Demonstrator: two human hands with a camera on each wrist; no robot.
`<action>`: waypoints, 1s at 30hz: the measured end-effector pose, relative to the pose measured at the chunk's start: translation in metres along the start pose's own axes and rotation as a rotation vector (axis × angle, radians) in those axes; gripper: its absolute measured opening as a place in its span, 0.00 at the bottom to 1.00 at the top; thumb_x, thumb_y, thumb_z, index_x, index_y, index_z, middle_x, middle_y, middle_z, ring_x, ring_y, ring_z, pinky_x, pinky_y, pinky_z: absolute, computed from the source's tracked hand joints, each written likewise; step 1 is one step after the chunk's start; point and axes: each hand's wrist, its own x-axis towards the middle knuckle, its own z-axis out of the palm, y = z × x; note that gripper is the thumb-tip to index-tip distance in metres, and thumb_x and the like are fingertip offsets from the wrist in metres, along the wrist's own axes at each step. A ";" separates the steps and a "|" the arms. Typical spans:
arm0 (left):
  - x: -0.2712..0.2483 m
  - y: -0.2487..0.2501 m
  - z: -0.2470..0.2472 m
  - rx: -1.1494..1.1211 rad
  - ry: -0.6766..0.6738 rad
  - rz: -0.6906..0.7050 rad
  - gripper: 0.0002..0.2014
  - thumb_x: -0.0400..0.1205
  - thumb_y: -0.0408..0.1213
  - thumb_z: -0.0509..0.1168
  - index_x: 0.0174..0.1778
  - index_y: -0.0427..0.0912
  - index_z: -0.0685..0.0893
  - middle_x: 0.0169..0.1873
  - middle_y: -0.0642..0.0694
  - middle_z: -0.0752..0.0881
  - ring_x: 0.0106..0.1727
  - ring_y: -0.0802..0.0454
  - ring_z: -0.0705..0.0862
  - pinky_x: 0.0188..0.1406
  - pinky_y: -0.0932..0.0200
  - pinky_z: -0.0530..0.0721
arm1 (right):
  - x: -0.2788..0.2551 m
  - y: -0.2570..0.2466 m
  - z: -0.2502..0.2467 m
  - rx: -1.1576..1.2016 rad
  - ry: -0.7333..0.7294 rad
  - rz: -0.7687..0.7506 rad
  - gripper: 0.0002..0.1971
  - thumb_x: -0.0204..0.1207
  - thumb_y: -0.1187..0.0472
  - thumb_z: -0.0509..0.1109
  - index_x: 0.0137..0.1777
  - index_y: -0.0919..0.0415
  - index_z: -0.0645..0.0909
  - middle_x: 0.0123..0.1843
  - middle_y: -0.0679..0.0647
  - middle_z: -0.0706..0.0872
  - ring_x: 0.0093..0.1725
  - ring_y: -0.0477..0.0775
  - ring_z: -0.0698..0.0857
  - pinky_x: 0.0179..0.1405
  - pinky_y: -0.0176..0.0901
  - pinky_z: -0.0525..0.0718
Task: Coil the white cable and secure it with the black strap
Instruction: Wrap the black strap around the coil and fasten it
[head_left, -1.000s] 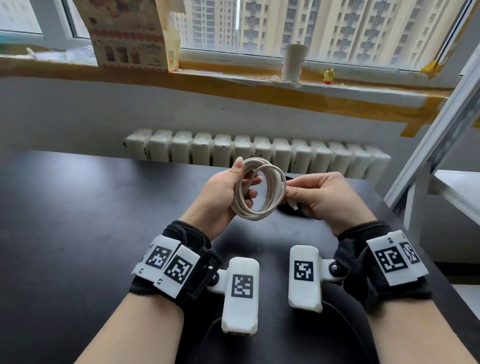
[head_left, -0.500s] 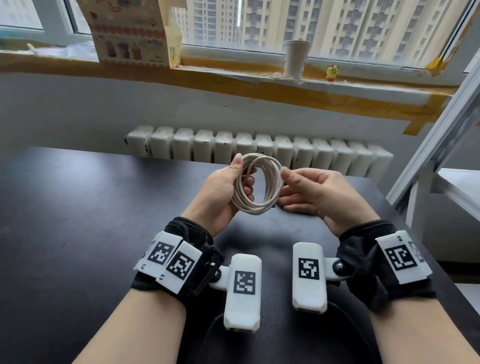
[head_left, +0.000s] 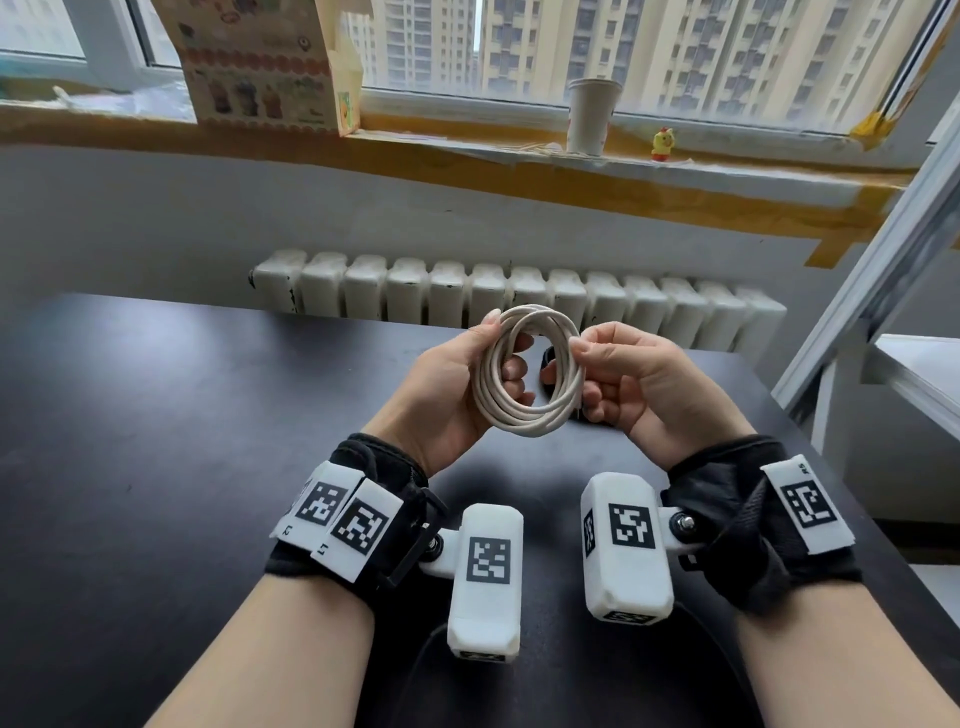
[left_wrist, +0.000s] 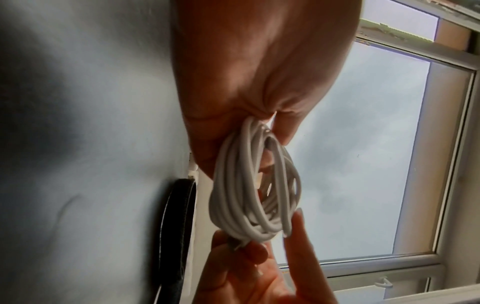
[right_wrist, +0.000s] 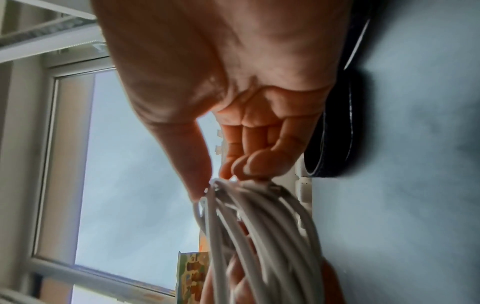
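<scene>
**A:** What does the scene hold, from left to right?

**B:** At far left, on the windowsill, stands a printed cardboard box (head_left: 254, 62). Below it lies a dark table (head_left: 156, 467). The left hand (head_left: 447, 384) is raised above the table, its fingers curled round the left side of the white cable (head_left: 524, 415), which is wound into a round coil of several loops.

**A:** And the other side?

**B:** The right hand (head_left: 639, 379) pinches the coil's right side between thumb and fingertips (the right wrist view shows the strands bunched at that pinch). So both hands are clamped on the coil, which hangs in the air between them.

**A:** Where is the strap?

**B:** The black strap (head_left: 548, 364) lies on the table just behind the coil, partly visible through its opening; neither hand touches it.

**A:** Anything farther right?

**B:** A white radiator (head_left: 519, 296) runs along the wall behind. On the sill stand a paper cup (head_left: 592, 117) and, right of it, a small yellow figurine (head_left: 663, 143).
</scene>
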 end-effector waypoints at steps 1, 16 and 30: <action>0.001 0.000 0.000 0.040 0.030 0.019 0.17 0.86 0.43 0.52 0.46 0.36 0.82 0.25 0.47 0.77 0.24 0.54 0.74 0.31 0.61 0.81 | 0.000 -0.001 0.001 -0.020 0.021 -0.016 0.06 0.69 0.66 0.70 0.37 0.59 0.74 0.25 0.54 0.87 0.18 0.44 0.73 0.16 0.32 0.73; 0.007 -0.007 -0.002 0.330 0.089 0.208 0.15 0.85 0.44 0.56 0.51 0.33 0.78 0.26 0.48 0.71 0.20 0.60 0.69 0.22 0.67 0.73 | 0.002 0.003 -0.002 -0.119 0.025 -0.015 0.06 0.70 0.62 0.72 0.38 0.59 0.77 0.31 0.57 0.88 0.19 0.45 0.75 0.16 0.32 0.73; 0.012 -0.006 -0.010 0.242 0.239 0.249 0.13 0.86 0.43 0.56 0.51 0.36 0.78 0.26 0.47 0.70 0.18 0.60 0.67 0.20 0.67 0.72 | 0.013 0.017 -0.053 -0.391 0.424 0.064 0.14 0.64 0.78 0.71 0.35 0.56 0.83 0.36 0.56 0.83 0.37 0.52 0.79 0.36 0.36 0.79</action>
